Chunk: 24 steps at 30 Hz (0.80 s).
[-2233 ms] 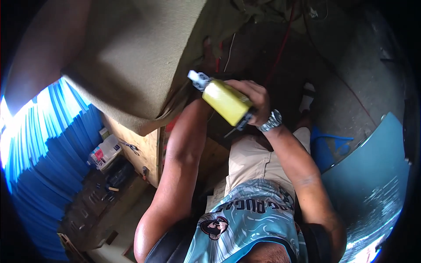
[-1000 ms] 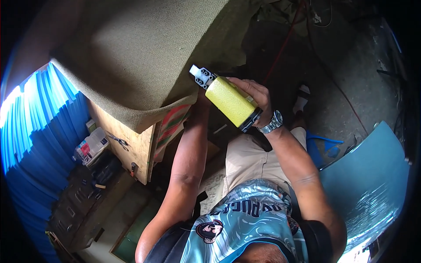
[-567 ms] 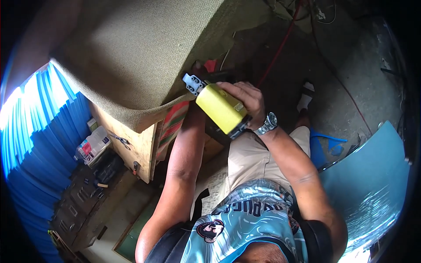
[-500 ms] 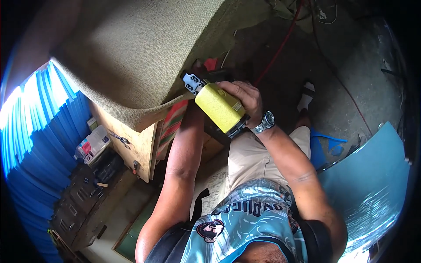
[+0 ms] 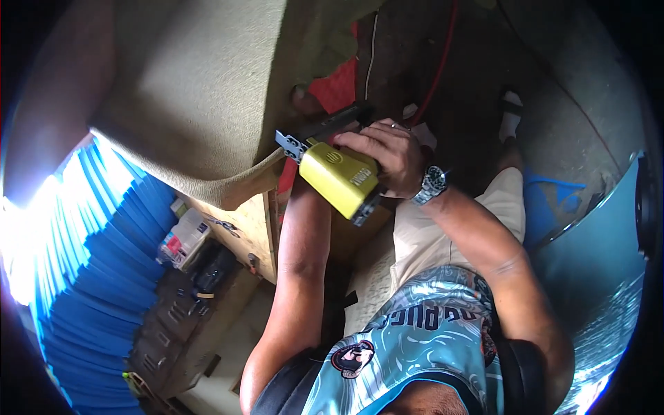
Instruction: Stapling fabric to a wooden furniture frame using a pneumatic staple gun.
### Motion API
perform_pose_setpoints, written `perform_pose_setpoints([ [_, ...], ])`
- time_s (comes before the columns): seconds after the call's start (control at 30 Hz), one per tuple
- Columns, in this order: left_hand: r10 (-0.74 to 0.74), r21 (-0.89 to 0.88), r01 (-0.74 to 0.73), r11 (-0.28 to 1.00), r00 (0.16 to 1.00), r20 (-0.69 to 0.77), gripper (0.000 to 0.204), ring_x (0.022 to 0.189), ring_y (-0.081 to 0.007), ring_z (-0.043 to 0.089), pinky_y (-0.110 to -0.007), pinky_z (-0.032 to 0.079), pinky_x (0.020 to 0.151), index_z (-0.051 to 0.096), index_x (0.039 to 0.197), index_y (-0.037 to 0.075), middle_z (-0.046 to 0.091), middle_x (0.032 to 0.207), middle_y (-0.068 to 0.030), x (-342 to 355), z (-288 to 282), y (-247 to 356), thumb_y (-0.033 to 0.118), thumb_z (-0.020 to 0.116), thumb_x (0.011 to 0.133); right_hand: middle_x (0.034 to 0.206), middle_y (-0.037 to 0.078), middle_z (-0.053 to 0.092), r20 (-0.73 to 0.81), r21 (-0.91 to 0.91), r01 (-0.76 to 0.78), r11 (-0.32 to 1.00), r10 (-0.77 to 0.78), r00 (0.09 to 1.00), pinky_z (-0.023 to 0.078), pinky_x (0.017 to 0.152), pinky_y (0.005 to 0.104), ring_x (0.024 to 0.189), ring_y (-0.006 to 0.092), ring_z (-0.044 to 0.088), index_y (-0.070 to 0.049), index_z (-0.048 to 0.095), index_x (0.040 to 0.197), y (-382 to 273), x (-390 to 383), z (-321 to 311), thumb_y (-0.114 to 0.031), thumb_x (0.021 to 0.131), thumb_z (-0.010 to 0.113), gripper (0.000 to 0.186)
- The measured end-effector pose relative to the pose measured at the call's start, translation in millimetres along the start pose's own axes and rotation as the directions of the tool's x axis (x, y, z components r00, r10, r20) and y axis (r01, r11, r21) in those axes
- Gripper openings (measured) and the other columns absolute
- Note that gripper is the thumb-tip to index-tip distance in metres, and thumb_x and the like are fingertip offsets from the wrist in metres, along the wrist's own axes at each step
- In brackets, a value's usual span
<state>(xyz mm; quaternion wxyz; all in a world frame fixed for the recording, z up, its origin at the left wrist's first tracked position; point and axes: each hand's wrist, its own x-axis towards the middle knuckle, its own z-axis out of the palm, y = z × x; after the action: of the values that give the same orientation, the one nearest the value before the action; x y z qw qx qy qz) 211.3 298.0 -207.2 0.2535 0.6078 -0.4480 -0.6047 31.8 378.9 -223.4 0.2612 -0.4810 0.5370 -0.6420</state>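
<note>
My right hand [image 5: 389,153] is wrapped round the grip of a yellow staple gun [image 5: 339,176]. The gun's metal nose [image 5: 291,146] points at the edge of a big piece covered in tan woven fabric [image 5: 200,83]. A loose fold of that fabric [image 5: 242,187] hangs by the nose; I cannot tell whether they touch. My left forearm [image 5: 304,228] reaches up under the gun. The left hand [image 5: 303,102] is mostly hidden behind the tool and the fabric edge, so its fingers cannot be made out.
Red cloth [image 5: 335,86] shows beyond the gun. A wooden panel [image 5: 242,225] with scissors [image 5: 223,225] stands below the fabric, near a clear plastic container [image 5: 185,238]. Blue pleated sheeting [image 5: 104,256] hangs at left. A red hose [image 5: 443,62] crosses the floor; a blue-grey glossy panel [image 5: 595,242] is at right.
The view has shifted, and most things appear further right. The staple gun remains in my right hand at the fabric edge, its nose slightly lower in view. More red cloth shows.
</note>
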Motion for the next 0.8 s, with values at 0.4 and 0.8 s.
perform_pose_setpoints([
  [0.4, 0.272, -0.172, -0.231, 0.958, 0.923, 0.272, 0.057, 0.141, -0.021, 0.04, -0.036, 0.029, 0.118, 0.034, 0.153, 0.004, 0.04, 0.156, -0.0116, 33, 139, -35, 0.041, 0.037, 0.109, 0.102, 0.021, 0.072, -0.027, -0.105, -0.294, 0.95, 0.293, 0.956, 0.054, 0.08, 0.0464, 0.088, 0.0387, 0.069, -0.001, 0.067, 0.12, 33, -85, -136, -0.061, 0.087, 0.052, 0.07],
  [0.8, 0.014, -0.129, 0.0, 0.992, 0.994, 0.111, 0.059, 0.105, -0.0223, 0.067, -0.04, 0.051, 0.1, 0.06, 0.112, -0.006, 0.068, 0.108, -0.0138, 62, 152, 54, 0.051, 0.051, 0.103, 0.11, 0.019, 0.072, -0.114, -0.268, -0.259, 0.928, 0.237, 0.965, 0.058, 0.082, 0.0392, 0.095, 0.0339, 0.073, 0.006, 0.065, 0.12, 24, -48, -170, -0.008, 0.081, 0.078, 0.044],
])
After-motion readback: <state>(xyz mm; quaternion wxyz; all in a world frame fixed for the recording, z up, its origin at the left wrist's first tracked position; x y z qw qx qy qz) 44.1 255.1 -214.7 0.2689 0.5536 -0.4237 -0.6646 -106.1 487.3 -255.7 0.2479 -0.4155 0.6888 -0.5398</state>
